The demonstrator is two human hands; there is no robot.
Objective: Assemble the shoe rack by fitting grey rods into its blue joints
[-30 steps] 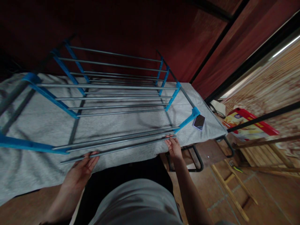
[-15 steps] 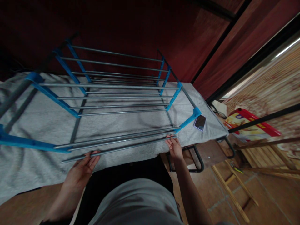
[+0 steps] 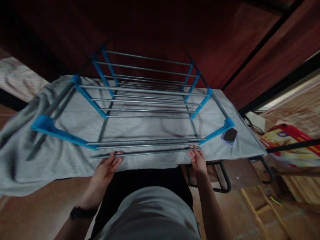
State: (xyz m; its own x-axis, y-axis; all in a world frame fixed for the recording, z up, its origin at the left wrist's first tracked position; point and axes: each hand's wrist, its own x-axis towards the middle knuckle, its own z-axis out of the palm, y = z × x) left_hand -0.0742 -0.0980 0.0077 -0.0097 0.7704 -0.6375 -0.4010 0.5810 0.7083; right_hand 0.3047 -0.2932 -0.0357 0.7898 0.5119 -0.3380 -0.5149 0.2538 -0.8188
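A thin grey metal rod (image 3: 155, 152) lies across both my hands, along the front of a rack (image 3: 150, 89) made of metal bars and blue plastic brackets. My left hand (image 3: 110, 164) holds the rod near its left end, fingers curled beneath it. Close to the right end, my right hand (image 3: 197, 159) pinches the same rod with its fingertips. Just beyond the rod are the rack's nearest bars, which run between a left blue bracket (image 3: 65, 135) and a right blue bracket (image 3: 217, 132). The rack rests on its side on a grey cloth (image 3: 160, 128).
A phone (image 3: 229, 136) lies on the cloth right of the rack. A red and yellow bag (image 3: 287, 141) stands past the right end. Below on the tiled floor are a black metal frame (image 3: 226, 176) and a wooden frame (image 3: 262, 209). A dark red wall rises behind.
The view has swung left, so the rack and hands appear farther right. Both hands still hold the rod, which now looks more level and parallel to the rack's nearest bars.
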